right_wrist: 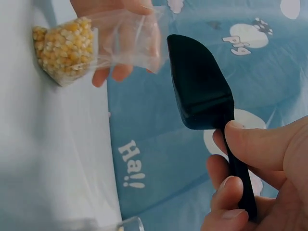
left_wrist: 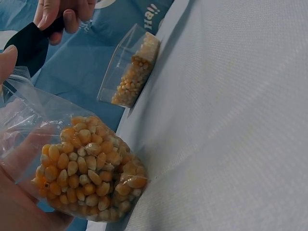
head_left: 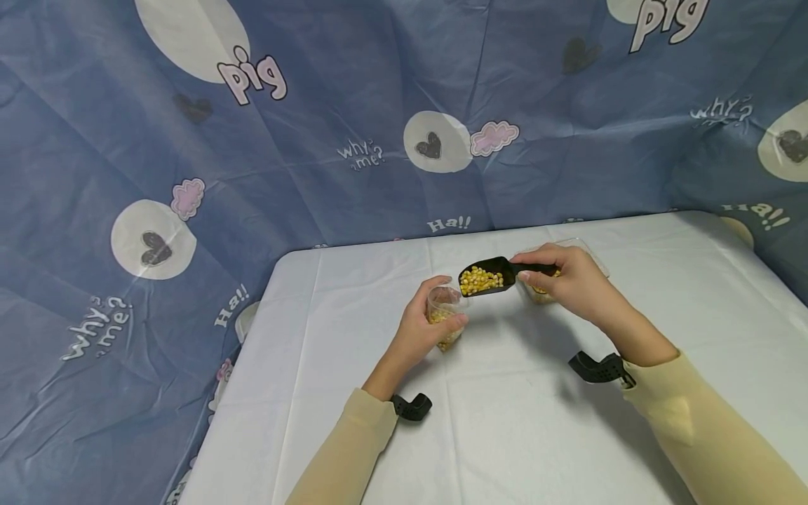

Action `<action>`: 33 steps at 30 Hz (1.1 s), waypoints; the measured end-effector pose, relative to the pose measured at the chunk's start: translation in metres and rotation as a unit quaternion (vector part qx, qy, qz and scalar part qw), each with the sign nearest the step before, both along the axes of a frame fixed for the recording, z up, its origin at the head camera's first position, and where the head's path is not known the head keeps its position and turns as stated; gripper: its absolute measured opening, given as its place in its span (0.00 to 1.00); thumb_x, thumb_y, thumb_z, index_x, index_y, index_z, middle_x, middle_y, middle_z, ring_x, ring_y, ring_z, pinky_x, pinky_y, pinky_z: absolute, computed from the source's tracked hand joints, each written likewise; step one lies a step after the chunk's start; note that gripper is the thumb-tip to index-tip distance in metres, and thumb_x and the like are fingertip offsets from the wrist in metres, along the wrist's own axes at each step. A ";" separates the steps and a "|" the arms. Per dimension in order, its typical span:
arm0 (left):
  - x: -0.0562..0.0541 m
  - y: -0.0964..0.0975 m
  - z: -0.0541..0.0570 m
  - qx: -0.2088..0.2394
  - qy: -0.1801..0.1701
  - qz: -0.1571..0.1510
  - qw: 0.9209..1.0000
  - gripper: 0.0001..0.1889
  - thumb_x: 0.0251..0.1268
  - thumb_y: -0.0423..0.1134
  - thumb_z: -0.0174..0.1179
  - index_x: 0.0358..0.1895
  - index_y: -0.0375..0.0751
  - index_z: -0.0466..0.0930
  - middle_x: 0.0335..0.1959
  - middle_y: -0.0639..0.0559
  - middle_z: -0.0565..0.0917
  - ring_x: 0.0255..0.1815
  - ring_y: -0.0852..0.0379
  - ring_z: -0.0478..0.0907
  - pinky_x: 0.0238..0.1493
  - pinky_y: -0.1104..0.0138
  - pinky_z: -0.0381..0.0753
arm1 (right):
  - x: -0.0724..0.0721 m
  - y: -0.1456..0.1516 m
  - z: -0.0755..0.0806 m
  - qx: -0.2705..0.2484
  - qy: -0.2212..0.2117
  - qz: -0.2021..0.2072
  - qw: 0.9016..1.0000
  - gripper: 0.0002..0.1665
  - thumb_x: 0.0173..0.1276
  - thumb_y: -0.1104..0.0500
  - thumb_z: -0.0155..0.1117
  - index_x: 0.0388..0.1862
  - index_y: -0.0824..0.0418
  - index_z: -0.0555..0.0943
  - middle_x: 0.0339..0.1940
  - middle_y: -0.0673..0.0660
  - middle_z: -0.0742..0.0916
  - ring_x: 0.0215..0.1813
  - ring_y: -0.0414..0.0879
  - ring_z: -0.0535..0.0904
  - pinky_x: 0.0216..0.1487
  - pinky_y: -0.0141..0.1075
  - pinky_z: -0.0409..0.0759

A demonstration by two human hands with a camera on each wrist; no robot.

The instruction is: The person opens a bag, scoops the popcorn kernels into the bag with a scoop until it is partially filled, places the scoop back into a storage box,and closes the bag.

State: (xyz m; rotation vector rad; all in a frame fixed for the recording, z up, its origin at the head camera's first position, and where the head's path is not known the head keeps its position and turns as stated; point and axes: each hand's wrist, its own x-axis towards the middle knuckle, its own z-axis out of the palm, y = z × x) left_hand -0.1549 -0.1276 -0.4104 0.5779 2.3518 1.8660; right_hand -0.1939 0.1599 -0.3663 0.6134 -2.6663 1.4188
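My left hand (head_left: 421, 324) grips a clear plastic bag (left_wrist: 91, 166) around its upper part, thumb on the near side. Yellow corn kernels (right_wrist: 65, 48) fill the bag's lower part, and its bottom is at the white tablecloth. In my right hand (head_left: 577, 280) is the handle of a black scoop (head_left: 500, 268), pinched between thumb and fingers. Corn kernels (head_left: 480, 280) lie in the scoop. Its tip is close beside the bag's mouth, slightly above it. The right wrist view shows only the underside of the scoop (right_wrist: 197, 82).
Behind my right hand stands a clear plastic box (left_wrist: 130, 74) partly filled with corn kernels. A white cloth (head_left: 353, 337) covers the table. A blue printed curtain (head_left: 353, 91) hangs along the table's back and left sides.
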 end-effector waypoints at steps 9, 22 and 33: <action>-0.004 0.001 -0.005 -0.027 -0.016 0.016 0.999 0.36 0.65 0.40 0.69 0.74 0.54 0.63 0.67 0.48 0.74 0.68 0.53 0.70 0.64 0.47 0.69 | 0.003 -0.011 -0.009 0.001 0.026 0.019 0.999 0.17 0.68 0.60 0.72 0.55 0.54 0.88 0.45 0.52 0.87 0.36 0.46 0.78 0.34 0.34 0.76; -0.014 -0.003 -0.028 0.009 0.008 -0.002 1.000 0.39 0.63 0.50 0.71 0.75 0.53 0.62 0.66 0.53 0.75 0.66 0.56 0.72 0.62 0.52 0.73 | 0.009 -0.025 -0.014 0.035 0.046 0.000 0.998 0.17 0.68 0.59 0.72 0.55 0.53 0.88 0.36 0.50 0.84 0.33 0.46 0.73 0.33 0.38 0.73; -0.014 -0.001 -0.026 0.002 0.014 0.013 1.000 0.35 0.62 0.53 0.72 0.71 0.63 0.66 0.65 0.57 0.75 0.65 0.58 0.72 0.64 0.50 0.69 | 0.012 -0.032 -0.014 0.037 0.086 -0.017 0.995 0.17 0.65 0.62 0.74 0.53 0.54 0.89 0.32 0.47 0.80 0.27 0.43 0.71 0.28 0.36 0.70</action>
